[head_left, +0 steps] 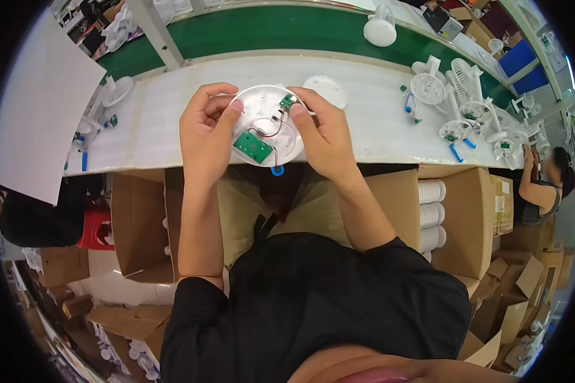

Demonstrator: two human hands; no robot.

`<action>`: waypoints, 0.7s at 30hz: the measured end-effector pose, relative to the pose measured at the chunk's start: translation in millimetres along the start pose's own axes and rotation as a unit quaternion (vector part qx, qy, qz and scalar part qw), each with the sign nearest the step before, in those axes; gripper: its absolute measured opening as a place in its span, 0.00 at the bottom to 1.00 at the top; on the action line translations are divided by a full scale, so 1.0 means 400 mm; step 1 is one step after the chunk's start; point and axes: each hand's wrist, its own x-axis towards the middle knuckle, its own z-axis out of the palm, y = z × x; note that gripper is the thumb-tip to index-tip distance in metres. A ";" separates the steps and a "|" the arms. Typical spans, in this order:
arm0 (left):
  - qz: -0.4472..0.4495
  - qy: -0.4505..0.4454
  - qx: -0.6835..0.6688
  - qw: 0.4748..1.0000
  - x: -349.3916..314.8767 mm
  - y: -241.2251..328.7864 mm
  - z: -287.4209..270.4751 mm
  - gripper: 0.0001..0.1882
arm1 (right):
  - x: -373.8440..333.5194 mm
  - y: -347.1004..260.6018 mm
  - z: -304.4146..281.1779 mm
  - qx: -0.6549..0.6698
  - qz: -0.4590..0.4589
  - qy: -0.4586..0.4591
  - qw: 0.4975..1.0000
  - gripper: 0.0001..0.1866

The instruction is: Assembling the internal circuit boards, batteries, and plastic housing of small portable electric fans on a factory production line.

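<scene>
Between my hands, over the front edge of the white bench, is a round white fan base (248, 107) with its inside facing me. My left hand (207, 131) grips its left rim, thumb on top. My right hand (326, 131) clasps the right side, its thumb at a small green circuit board (287, 102) near the upper right rim. A larger green circuit board (252, 147) lies in the lower left of the base, with thin wires between the boards. A blue round-ended piece (276, 170) hangs below the rim. Just behind my right hand, a white disc cover (329, 91) lies on the bench.
Several small white fans (428, 87) with boards and blue cylinders crowd the bench's right. More fan parts (112, 96) lie left, beside a white panel (38, 96). Behind runs a green belt (255, 32). Cardboard boxes (393, 204) flank my legs. A co-worker (543, 185) sits far right.
</scene>
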 end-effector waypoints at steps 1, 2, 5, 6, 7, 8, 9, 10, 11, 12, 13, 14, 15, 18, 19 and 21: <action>0.033 0.012 -0.018 0.999 -0.024 0.016 0.015 0.12 | -0.009 -0.004 -0.003 0.008 0.009 0.010 1.000 0.14; 0.028 0.012 -0.018 0.999 -0.048 0.028 0.026 0.12 | -0.016 -0.009 -0.008 0.014 0.017 0.021 1.000 0.13; 0.258 -0.022 0.171 0.951 -0.102 0.057 0.054 0.12 | -0.033 -0.028 -0.015 0.025 0.036 0.045 0.998 0.12; 0.261 -0.027 0.211 0.942 -0.113 0.068 0.064 0.12 | -0.031 -0.037 -0.015 0.034 0.031 0.050 0.998 0.12; 0.263 -0.032 0.250 0.931 -0.123 0.078 0.073 0.12 | -0.026 -0.045 -0.016 0.043 0.026 0.056 0.997 0.12; 0.266 -0.037 0.288 0.919 -0.132 0.087 0.080 0.12 | -0.021 -0.053 -0.016 0.051 0.020 0.061 0.997 0.12; 0.269 -0.043 0.325 0.905 -0.140 0.093 0.083 0.12 | -0.019 -0.062 -0.017 0.059 0.013 0.067 0.996 0.12; 0.266 -0.041 0.327 0.906 -0.144 0.103 0.082 0.12 | -0.018 -0.076 -0.019 0.060 0.016 0.064 0.996 0.12; 0.262 -0.034 0.300 0.917 -0.141 0.107 0.081 0.12 | -0.017 -0.091 -0.024 0.051 0.022 0.061 0.997 0.12; 0.259 -0.027 0.272 0.926 -0.134 0.109 0.079 0.11 | -0.016 -0.105 -0.030 0.042 0.028 0.059 0.997 0.12; 0.256 -0.021 0.244 0.935 -0.128 0.111 0.077 0.11 | -0.014 -0.118 -0.037 0.032 0.035 0.057 0.997 0.12; 0.253 -0.016 0.216 0.943 -0.126 0.114 0.078 0.11 | -0.010 -0.129 -0.043 0.022 0.041 0.056 0.997 0.12; 0.249 -0.018 0.215 0.944 -0.137 0.117 0.081 0.11 | -0.015 -0.144 -0.050 0.021 0.045 0.056 0.997 0.12; 0.110 0.018 0.022 0.993 -0.158 0.127 0.093 0.07 | -0.019 -0.181 -0.068 -0.005 0.065 0.040 0.997 0.13; 0.061 0.031 -0.044 0.997 -0.162 0.131 0.097 0.06 | -0.017 -0.192 -0.071 -0.014 0.072 0.034 0.997 0.13; 0.087 0.052 -0.043 0.994 -0.113 0.017 0.085 0.05 | -0.002 -0.080 -0.031 -0.063 -0.013 0.033 0.997 0.14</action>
